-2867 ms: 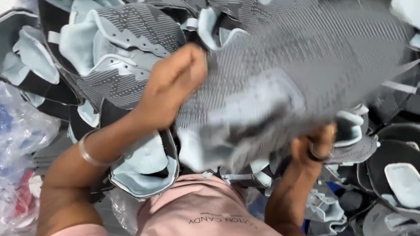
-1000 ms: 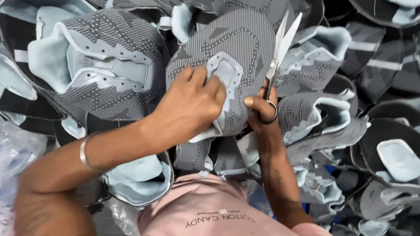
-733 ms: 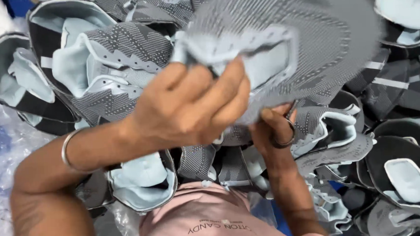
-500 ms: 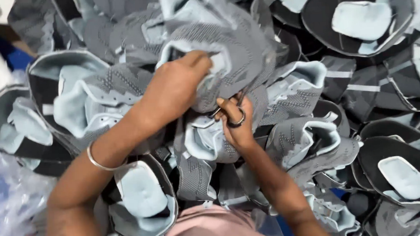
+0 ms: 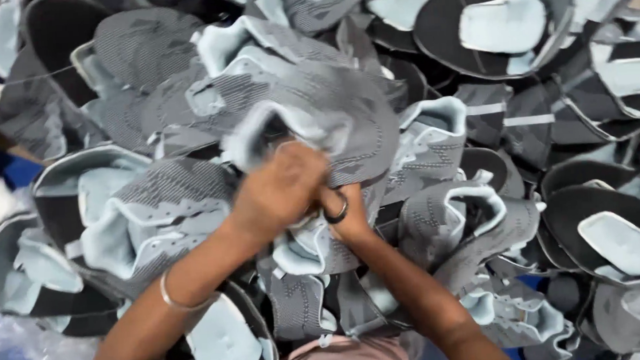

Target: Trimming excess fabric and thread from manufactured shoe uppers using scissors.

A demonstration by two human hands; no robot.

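My left hand [image 5: 280, 189] grips the edge of a grey knitted shoe upper [image 5: 323, 107] with a pale blue lining, held over a pile of the same pieces. My right hand [image 5: 344, 215] is just beside it, fingers through the dark loop handle of a pair of scissors [image 5: 336, 212]. The scissor blades are hidden behind my left hand and the fabric. A thin metal bangle [image 5: 173, 301] circles my left wrist.
A heap of grey and black shoe uppers [image 5: 482, 215] with pale blue linings and tongues fills the whole view. Clear plastic wrapping [image 5: 15, 357] lies at the lower left. My pink shirt [image 5: 344, 358] shows at the bottom edge.
The upper was lifted, turned over and brought back down onto the pile. The scissors, earlier pointing up with blades in sight, are now tucked under the fabric beside my left hand.
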